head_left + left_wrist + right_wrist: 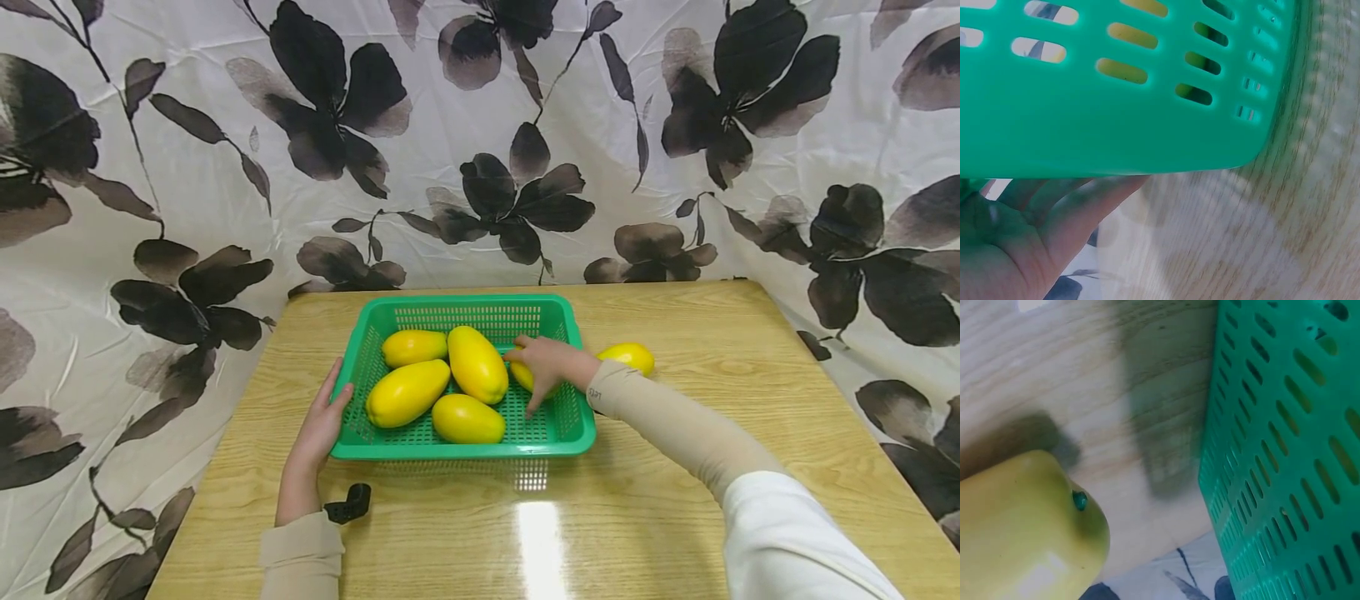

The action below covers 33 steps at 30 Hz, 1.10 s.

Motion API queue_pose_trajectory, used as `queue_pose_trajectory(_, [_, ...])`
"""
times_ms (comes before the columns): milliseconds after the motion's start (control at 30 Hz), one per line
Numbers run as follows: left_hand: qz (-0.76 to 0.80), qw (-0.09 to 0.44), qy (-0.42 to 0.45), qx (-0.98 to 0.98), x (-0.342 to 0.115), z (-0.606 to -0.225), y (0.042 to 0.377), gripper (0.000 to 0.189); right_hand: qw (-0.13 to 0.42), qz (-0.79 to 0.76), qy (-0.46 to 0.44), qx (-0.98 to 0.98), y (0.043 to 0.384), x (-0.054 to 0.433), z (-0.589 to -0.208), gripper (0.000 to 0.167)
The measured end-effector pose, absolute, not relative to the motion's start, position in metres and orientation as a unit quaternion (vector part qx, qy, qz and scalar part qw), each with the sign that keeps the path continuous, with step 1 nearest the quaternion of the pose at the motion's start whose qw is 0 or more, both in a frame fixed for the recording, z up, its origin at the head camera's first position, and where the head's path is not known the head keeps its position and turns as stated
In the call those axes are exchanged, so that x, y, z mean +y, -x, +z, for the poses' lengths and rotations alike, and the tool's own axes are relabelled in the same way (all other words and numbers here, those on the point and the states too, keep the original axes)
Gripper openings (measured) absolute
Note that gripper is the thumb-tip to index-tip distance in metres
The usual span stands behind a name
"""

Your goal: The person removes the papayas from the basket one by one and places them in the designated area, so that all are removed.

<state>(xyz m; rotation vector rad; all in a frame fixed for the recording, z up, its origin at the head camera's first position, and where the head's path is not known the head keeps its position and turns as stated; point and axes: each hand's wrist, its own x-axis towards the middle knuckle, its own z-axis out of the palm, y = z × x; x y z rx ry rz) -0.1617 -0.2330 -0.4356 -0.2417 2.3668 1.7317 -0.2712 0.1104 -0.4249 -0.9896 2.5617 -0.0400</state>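
A green plastic basket [465, 451] holds several yellow papayas, among them a large one [477, 365] near its middle. My left hand [321, 421] rests against the basket's left side, thumb at the rim; in the left wrist view its straight fingers [1079, 206] meet the rim, their tips hidden. Inside the right end, my right hand [551, 367] is spread over a papaya [522, 375], partly covering it. The thumb stands apart from that fruit. Outside the basket, another papaya [628, 357] lies on the table beyond my right forearm; its green stem end shows in the right wrist view.
The basket stands on a light wooden table [450, 533]. Floral cloth [420, 142] hangs behind and at both sides of it. A black wrist camera [349, 503] sticks out beside my left wrist. My right forearm crosses over the basket's right rim.
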Motion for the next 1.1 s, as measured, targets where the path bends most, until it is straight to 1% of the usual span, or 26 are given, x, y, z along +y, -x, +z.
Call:
queue_pose_trajectory(233, [0.583,0.094,0.076,0.803,-0.233,-0.436,0.162,0.057,0.190,-0.017,0.368,0.910,0.271,0.110,-0.427,0.095])
queue_pose_trajectory(433, [0.578,0.091,0.073,0.808,-0.234,-0.438,0.161,0.058,0.172,-0.049,0.377,0.909,0.270,0.112,-0.426,0.088])
queue_pose_trajectory(733, [0.575,0.094,0.081,0.809,-0.234,-0.438,0.161,0.058,0.101,-0.118,0.392,0.907,0.267,0.118,-0.415,0.083])
queue_pose_trajectory(1000, [0.575,0.090,0.076,0.810,-0.235,-0.439,0.164,0.057,0.078,-0.235,0.395,0.885,0.261,0.127,-0.408,0.080])
queue_pose_trajectory(1100, [0.574,0.089,0.074,0.811,-0.235,-0.438,0.164,0.057,0.057,-0.274,0.391,0.877,0.261,0.130,-0.409,0.080])
